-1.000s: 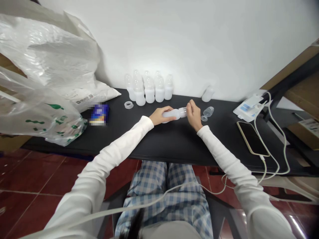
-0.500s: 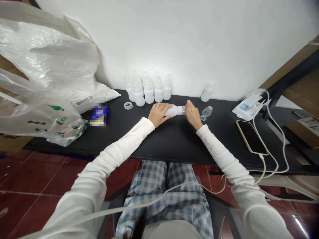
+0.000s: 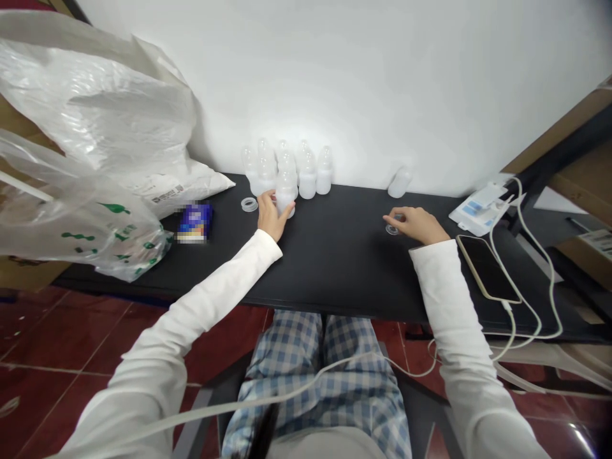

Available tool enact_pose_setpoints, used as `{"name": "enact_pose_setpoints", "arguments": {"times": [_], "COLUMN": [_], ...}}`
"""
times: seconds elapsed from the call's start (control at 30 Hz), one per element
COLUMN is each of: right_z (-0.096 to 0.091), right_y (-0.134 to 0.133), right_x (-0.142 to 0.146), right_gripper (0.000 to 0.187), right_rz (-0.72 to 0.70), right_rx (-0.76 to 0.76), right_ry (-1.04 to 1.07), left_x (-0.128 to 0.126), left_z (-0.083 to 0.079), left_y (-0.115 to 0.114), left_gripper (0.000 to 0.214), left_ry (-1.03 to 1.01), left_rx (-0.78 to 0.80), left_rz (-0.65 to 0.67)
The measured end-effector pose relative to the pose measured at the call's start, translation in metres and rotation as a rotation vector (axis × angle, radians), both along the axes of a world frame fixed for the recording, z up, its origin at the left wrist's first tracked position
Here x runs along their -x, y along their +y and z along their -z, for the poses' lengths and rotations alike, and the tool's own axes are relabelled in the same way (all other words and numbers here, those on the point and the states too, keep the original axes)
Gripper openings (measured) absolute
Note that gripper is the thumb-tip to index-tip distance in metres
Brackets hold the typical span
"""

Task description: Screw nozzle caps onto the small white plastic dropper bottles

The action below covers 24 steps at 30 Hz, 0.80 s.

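Two hands on my feed: left hand (image 3: 270,218) fingers grasping a frosted baby bottle (image 3: 285,190) near the back edge of the counter (image 3: 344,271), right hand (image 3: 415,224) fingertips over a small clear ring (image 3: 392,230), grip unclear.

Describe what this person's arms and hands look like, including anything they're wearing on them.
The left sleeve and right sleeve are plain white, long and smooth, reaching down to the wrists, with no visible markings. The left hand and right hand are bare, with no gloves, and no watch or rings visible.
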State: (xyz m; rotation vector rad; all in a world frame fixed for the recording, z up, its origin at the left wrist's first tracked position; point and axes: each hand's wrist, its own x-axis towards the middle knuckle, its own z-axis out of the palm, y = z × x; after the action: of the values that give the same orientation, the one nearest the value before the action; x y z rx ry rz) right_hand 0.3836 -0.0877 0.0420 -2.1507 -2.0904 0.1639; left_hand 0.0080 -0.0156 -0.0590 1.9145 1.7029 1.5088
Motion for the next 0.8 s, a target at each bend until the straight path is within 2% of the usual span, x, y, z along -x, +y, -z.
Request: {"name": "enact_pose_setpoints", "arguments": {"times": [0.1,0.27,0.37,0.53,0.67,0.8], "right_z": [0.008,0.025,0.037,0.051,0.051,0.044], "right_y": [0.004,0.018,0.024,0.031,0.031,0.026], "right_x": [-0.007,-0.019,-0.023,-0.024,-0.021,-0.01], "right_gripper": [0.026,0.01,0.014,0.029,0.021,0.019], "right_rz": [-0.073,-0.213,-0.256,-0.26,-0.251,-0.213], "right_rx": [0.02,-0.118,-0.17,-0.248,-0.257,-0.266], "right_ry": [0.072,0.093,0.107,0.1,0.1,0.088], "left_x": [0.008,0.002,0.0,0.012,0.027,0.03], "left_z": [0.0,-0.001,-0.009,-0.024,-0.026,-0.033], "left_y": [0.004,0.007,0.001,-0.011,-0.007,-0.007], "left_gripper": [0.057,0.064,0.063,0.058,0.057,0.038], "left_ry": [0.033,-0.054,-0.004,0.172,0.204,0.284], "left_rx": [0.002,0.048,0.046,0.089,0.202,0.371], "left_rz": [-0.043,0.023,-0.021,-0.231,-0.364,-0.353]}}
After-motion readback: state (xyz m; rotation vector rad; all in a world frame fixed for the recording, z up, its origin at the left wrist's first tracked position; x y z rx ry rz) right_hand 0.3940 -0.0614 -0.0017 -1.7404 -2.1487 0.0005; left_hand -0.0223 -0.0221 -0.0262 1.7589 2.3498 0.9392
